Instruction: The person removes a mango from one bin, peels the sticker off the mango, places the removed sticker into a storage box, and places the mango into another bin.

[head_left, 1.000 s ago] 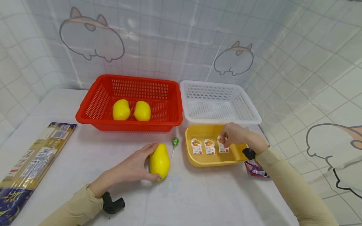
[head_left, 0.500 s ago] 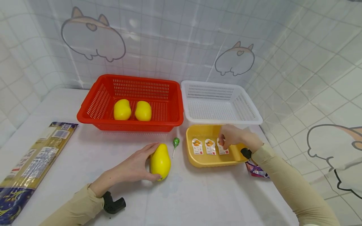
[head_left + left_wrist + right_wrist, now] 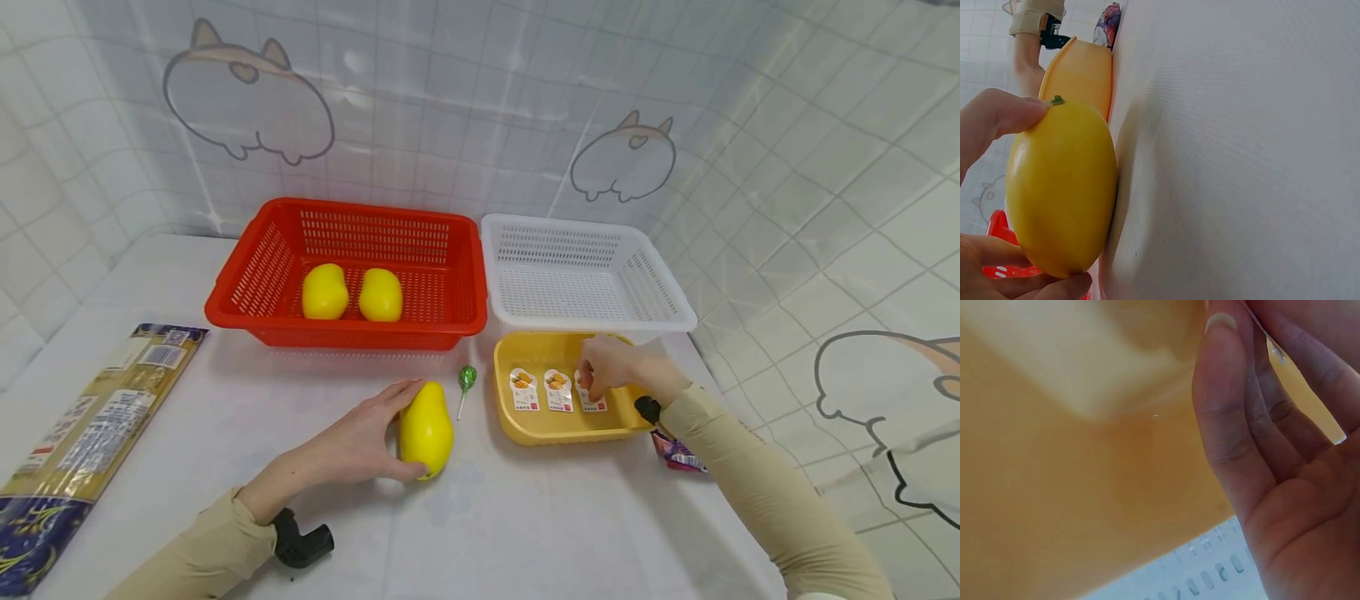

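Observation:
A yellow mango (image 3: 426,429) lies on the table, and my left hand (image 3: 352,442) grips it from the left. In the left wrist view, the thumb presses beside its green stem while the fingers curl round the other end. Inside the yellow tray (image 3: 517,350), three small white labels printed with mangoes stand in a row; the left label (image 3: 523,390) and middle label (image 3: 557,392) show whole. My right hand (image 3: 611,367) pinches the right label (image 3: 592,404), partly covering it. A thin pale edge shows between thumb and fingers in the right wrist view.
Behind are a red basket (image 3: 375,336) holding two mangoes (image 3: 325,292) and a white basket (image 3: 555,287). A green lollipop (image 3: 467,379) lies between the held mango and the tray. A long noodle-like packet (image 3: 105,433) is at left, a purple packet (image 3: 678,454) at right.
My right hand has shifted slightly left and down over the right label, its forearm following. The left hand and the mango stay in place.

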`<act>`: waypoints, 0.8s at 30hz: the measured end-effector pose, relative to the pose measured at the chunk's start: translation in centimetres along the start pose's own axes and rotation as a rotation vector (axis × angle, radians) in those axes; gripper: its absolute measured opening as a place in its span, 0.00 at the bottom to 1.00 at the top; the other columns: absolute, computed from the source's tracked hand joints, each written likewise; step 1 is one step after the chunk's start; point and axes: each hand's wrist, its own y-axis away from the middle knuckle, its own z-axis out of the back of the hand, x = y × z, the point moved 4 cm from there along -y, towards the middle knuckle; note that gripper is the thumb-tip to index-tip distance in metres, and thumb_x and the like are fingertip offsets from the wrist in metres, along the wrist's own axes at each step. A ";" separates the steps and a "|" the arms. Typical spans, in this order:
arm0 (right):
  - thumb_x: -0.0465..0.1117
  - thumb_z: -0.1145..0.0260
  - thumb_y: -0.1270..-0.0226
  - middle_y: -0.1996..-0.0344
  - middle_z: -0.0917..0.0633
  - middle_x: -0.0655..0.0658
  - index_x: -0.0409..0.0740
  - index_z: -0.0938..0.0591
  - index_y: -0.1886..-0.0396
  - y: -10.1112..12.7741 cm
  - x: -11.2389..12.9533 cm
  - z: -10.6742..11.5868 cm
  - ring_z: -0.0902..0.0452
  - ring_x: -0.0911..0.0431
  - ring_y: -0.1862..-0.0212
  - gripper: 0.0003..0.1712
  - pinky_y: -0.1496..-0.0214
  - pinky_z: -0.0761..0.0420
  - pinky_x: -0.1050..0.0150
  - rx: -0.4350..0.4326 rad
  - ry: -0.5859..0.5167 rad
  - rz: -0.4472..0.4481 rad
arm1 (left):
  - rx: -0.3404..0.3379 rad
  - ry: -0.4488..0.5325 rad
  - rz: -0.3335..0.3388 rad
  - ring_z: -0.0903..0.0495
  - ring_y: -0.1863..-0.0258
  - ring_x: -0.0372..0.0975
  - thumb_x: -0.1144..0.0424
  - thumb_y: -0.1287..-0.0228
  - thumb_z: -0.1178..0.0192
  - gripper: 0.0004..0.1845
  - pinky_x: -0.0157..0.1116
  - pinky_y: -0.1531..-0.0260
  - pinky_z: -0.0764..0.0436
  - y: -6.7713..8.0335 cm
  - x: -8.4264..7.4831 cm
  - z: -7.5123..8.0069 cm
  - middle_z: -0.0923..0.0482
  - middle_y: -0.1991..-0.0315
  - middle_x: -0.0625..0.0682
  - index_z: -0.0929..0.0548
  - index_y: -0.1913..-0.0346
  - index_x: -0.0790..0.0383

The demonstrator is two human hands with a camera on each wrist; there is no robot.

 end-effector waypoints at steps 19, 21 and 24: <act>0.44 0.18 0.53 0.76 0.19 0.53 0.50 0.17 0.79 -0.3 -0.5 -0.6 0.29 0.59 0.71 0.13 0.70 0.29 0.69 0.050 0.005 -0.088 | 0.004 0.008 0.010 0.38 0.27 0.54 0.43 0.56 0.23 0.61 0.58 0.31 0.34 0.2 -0.1 0.0 0.44 0.23 0.59 0.44 0.22 0.63; 0.45 0.18 0.53 0.75 0.19 0.53 0.50 0.17 0.79 -0.2 -0.4 -0.6 0.29 0.59 0.71 0.13 0.69 0.29 0.69 0.051 0.000 -0.097 | 0.004 0.002 0.013 0.38 0.27 0.54 0.42 0.56 0.24 0.61 0.58 0.31 0.34 0.2 -0.1 0.1 0.44 0.22 0.59 0.44 0.22 0.63; 0.45 0.18 0.53 0.75 0.19 0.53 0.50 0.16 0.78 0.0 -0.4 -0.5 0.29 0.58 0.71 0.13 0.69 0.29 0.68 0.055 0.007 -0.111 | 0.005 0.000 0.017 0.38 0.27 0.54 0.42 0.56 0.23 0.62 0.59 0.31 0.34 0.2 -0.1 0.0 0.44 0.22 0.59 0.44 0.22 0.63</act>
